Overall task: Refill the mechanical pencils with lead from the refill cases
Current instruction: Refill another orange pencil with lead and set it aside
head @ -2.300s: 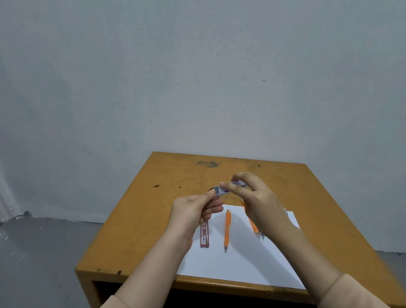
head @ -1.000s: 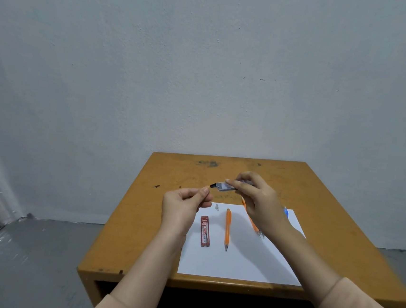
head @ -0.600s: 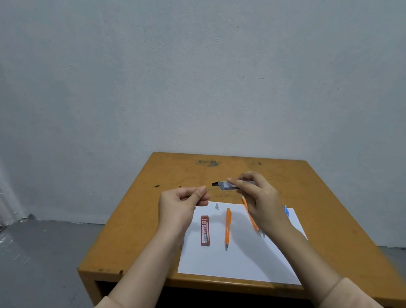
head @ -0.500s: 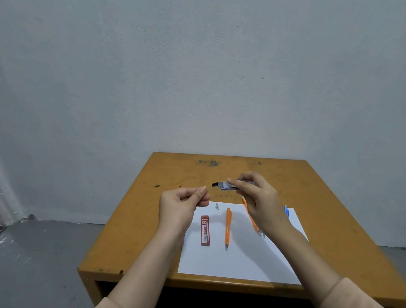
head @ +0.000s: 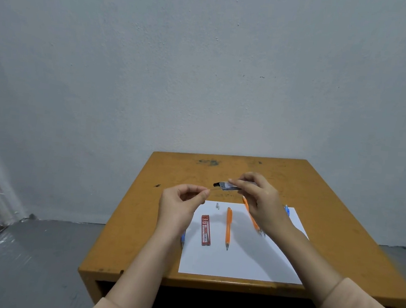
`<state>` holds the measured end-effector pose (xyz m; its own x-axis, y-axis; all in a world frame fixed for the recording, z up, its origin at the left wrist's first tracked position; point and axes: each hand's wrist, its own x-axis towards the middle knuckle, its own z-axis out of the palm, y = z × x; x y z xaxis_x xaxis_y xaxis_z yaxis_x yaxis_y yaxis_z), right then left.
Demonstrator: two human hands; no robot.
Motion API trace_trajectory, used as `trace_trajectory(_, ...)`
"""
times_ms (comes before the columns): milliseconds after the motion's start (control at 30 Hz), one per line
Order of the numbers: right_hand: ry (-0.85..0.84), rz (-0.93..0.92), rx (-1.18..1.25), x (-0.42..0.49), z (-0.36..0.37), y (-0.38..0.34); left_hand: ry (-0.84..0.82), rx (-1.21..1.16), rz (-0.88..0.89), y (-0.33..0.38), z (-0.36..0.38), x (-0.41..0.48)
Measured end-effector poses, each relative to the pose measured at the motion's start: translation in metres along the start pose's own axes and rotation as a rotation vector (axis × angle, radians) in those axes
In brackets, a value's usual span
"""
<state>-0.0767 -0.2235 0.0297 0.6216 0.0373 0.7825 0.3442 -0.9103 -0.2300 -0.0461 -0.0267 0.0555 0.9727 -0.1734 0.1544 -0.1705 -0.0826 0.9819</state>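
Above the far half of a worn yellow-brown wooden desk [head: 126, 223], the right hand [head: 258, 199] holds a small clear plastic lead refill case with a black cap end [head: 227, 186], its fingers [head: 237, 182] closed on the case from above so that it lies nearly level, black end pointing left. Just to the left, the left hand [head: 179, 205] is raised with thumb and forefinger pinched together; a thin dark lead [head: 214, 190] seems to run from the pinch toward the case's black end, though it is too fine to be sure of.

On the desk lies a white sheet of paper [head: 236, 263]. A dark red flat refill case marked 2B [head: 206, 230] rests on it lengthwise, and just beside it to the right lies an orange mechanical pencil [head: 228, 227], tip toward the near edge. A second orange pencil [head: 250, 214] lies slanted under the right hand, partly hidden. A tiny pale cap-like piece [head: 217, 205] sits near the sheet's far edge. Something blue [head: 286, 209] shows behind the right hand, and another blue bit [head: 182, 238] beside the left wrist.
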Motion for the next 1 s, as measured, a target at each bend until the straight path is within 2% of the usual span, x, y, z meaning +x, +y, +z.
trace_trajectory(167,-0.006,-0.003,0.002,-0.001,0.001,0.001,-0.014,0.206,0.142,-0.004,-0.006,0.005)
trace_trajectory(700,-0.028,0.005,-0.009,0.000,0.000,0.000,-0.022,0.295,0.220,-0.008,-0.004,0.014)
trace_trajectory(1000,-0.009,0.010,0.007,-0.002,-0.001,0.002,-0.026,0.450,0.344,-0.012,-0.014,0.018)
